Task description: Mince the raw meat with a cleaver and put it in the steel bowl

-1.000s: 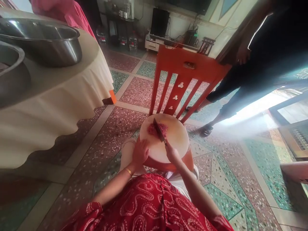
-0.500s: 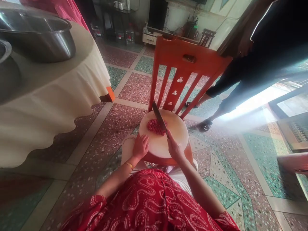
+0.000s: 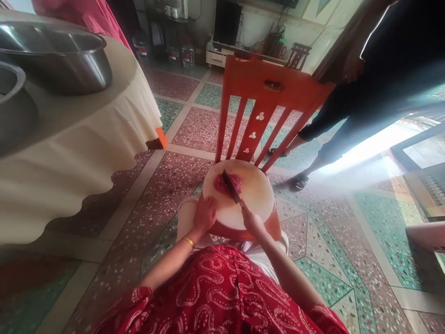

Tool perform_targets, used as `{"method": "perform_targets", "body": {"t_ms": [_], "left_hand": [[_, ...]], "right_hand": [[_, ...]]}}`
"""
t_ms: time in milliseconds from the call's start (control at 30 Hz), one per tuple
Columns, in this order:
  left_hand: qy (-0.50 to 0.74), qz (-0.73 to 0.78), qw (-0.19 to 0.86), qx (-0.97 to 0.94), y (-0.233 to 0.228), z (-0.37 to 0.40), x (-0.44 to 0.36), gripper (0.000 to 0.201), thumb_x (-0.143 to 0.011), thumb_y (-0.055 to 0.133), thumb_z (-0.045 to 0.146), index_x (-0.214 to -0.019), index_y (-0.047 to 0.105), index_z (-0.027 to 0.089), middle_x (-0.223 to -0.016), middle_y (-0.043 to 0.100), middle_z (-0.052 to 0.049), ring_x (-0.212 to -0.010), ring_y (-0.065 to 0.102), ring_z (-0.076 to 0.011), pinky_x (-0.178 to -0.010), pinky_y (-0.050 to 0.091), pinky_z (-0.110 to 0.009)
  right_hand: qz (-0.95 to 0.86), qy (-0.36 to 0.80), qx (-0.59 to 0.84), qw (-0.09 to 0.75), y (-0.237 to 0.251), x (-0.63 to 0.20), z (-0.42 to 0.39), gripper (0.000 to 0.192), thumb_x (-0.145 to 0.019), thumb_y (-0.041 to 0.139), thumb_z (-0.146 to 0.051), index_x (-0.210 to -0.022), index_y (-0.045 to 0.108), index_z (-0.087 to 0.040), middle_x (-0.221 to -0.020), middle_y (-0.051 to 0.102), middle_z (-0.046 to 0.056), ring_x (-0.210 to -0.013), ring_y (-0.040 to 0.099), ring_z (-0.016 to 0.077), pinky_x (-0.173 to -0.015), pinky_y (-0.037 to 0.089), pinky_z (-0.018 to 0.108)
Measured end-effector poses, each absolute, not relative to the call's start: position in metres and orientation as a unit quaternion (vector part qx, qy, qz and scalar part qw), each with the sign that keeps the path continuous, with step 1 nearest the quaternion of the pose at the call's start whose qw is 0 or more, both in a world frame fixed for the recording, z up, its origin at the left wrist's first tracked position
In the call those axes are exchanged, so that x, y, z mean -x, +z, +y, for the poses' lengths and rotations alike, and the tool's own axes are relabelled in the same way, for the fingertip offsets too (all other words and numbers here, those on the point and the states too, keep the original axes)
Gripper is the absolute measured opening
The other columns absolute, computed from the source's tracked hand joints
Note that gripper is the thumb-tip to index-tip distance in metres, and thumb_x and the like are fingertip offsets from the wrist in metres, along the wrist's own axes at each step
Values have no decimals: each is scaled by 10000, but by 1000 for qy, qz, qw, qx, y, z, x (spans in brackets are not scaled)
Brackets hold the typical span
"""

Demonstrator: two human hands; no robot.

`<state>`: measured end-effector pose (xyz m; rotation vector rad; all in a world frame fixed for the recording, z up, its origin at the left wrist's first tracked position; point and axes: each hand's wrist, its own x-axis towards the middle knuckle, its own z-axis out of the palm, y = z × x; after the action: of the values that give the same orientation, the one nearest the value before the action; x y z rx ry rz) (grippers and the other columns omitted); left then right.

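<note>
A round pale cutting board (image 3: pixel 255 197) lies on the seat of an orange chair (image 3: pixel 271 93). A small heap of minced red meat (image 3: pixel 222 184) sits on its far left part. My right hand (image 3: pixel 252 221) grips the handle of a dark knife (image 3: pixel 232 187), whose blade rests down in the meat. My left hand (image 3: pixel 205 214) presses flat on the board's near left edge, fingers apart, a gold bangle on its wrist.
A table with a cream cloth (image 3: pixel 79 144) stands at the left, bearing two steel bowls (image 3: pixel 59 55). Another person in dark clothes (image 3: pixel 365 106) stands at the right behind the chair. Patterned tiled floor (image 3: pixel 323 260) lies all around; shelves and electronics line the far wall.
The knife rose above the meat half a second ago and has come down into it again. My left hand stays on the board's edge.
</note>
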<state>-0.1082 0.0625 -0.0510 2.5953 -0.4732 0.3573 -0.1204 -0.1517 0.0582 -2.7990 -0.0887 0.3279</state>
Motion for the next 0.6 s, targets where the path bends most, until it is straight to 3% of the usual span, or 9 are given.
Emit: {"method": "perform_targets", "body": {"t_ms": [200, 433, 600], "left_hand": [[111, -169, 245, -948, -41, 62, 109, 427, -835, 456, 224, -1261, 448, 204, -1288, 484, -102, -1248, 384, -280, -1080, 225, -541], [102, -147, 289, -940, -40, 63, 117, 434, -861, 447, 265, -1286, 430, 176, -1340, 445, -101, -1297, 322, -247, -1083, 247, -462], [81, -131, 328, -932, -53, 64, 117, 446, -884, 397, 286, -1319, 401, 187, -1403, 386, -79, -1335, 261, -225, -1083, 233, -445]], "right_hand": [[-25, 94, 976, 195, 49, 134, -172, 493, -924, 328, -309, -1414, 336, -258, -748, 692, 44, -607, 643, 173, -553, 466, 238], [-43, 59, 972, 224, 24, 151, -185, 508, -892, 345, -335, -1371, 426, -190, -1030, 674, 128, -653, 659, 199, -530, 501, 272], [5, 85, 977, 197, 21, 158, -182, 553, -890, 319, -435, -1381, 405, -197, -1126, 643, 107, -790, 675, 205, -564, 516, 254]]}}
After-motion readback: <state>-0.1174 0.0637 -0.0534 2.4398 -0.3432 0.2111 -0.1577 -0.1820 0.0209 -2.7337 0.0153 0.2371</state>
